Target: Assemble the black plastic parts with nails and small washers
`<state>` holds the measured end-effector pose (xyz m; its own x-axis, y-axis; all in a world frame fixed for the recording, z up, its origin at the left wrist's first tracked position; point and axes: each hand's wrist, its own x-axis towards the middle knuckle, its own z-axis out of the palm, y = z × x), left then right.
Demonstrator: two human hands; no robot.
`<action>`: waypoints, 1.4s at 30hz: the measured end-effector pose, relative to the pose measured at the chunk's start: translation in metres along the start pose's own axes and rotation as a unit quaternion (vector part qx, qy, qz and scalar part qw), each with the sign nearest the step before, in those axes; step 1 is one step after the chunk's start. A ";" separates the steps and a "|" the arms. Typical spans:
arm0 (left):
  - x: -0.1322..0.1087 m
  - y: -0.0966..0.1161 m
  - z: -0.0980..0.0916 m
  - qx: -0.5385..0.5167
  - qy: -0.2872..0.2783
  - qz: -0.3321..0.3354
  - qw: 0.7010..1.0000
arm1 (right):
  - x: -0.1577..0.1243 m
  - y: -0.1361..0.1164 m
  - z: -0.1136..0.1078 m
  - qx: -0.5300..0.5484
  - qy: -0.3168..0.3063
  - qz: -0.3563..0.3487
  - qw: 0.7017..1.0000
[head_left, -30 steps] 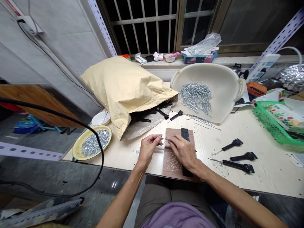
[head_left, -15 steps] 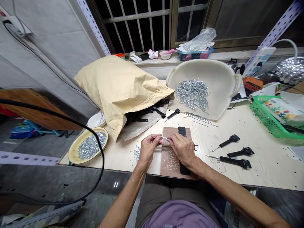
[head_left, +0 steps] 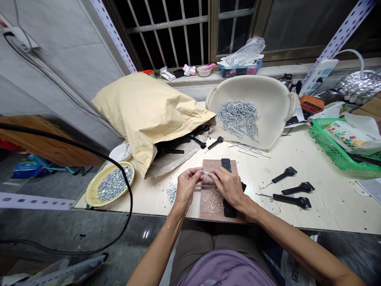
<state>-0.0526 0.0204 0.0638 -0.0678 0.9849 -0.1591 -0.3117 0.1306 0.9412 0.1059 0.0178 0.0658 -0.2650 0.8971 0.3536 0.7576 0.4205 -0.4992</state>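
Note:
Over the brown board (head_left: pixel 212 198), my left hand (head_left: pixel 188 186) pinches the end of a thin metal rod (head_left: pixel 205 172) between thumb and fingertips. My right hand (head_left: pixel 228 186) is closed close by, its thumb and forefinger at the rod's other end. A black plastic end (head_left: pixel 243 186) sticks out past the right hand, so it seems to wrap a black handle, mostly hidden in the palm. Black pads (head_left: pixel 229 212) line the board's right side, and pale crumbs are scattered on it. Small metal pieces (head_left: pixel 172 192) lie in a pile left of the board.
Three black-handled pieces (head_left: pixel 291 200) lie to the right. A cream basin (head_left: pixel 270 103) holds many metal screws or pins (head_left: pixel 239 117), with loose rods (head_left: pixel 248 147) before it. A cloth sack (head_left: pixel 154 107) spills black parts. A yellow bowl (head_left: pixel 91 192) and green basket (head_left: pixel 324 147) flank the table.
Both hands stay together over the board with the rod between them. The black end beside my right hand has turned, its forked outline now less visible. The view has shifted slightly.

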 end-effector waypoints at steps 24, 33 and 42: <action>-0.007 -0.004 0.027 -0.057 -0.037 -0.054 0.996 | -0.009 0.015 -0.026 0.168 0.007 0.013 0.986; -0.007 -0.004 0.026 -0.002 -0.062 -0.065 0.996 | -0.008 0.021 -0.034 0.237 -0.041 0.052 0.969; -0.009 -0.009 0.022 0.046 -0.034 -0.063 0.996 | -0.010 0.065 -0.042 0.109 -0.016 0.019 0.994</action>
<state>-0.0287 0.0128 0.0637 0.0321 0.9650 -0.2601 -0.2249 0.2606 0.9389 0.1823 0.0304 0.0628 -0.2606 0.9149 0.3082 0.6205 0.4033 -0.6726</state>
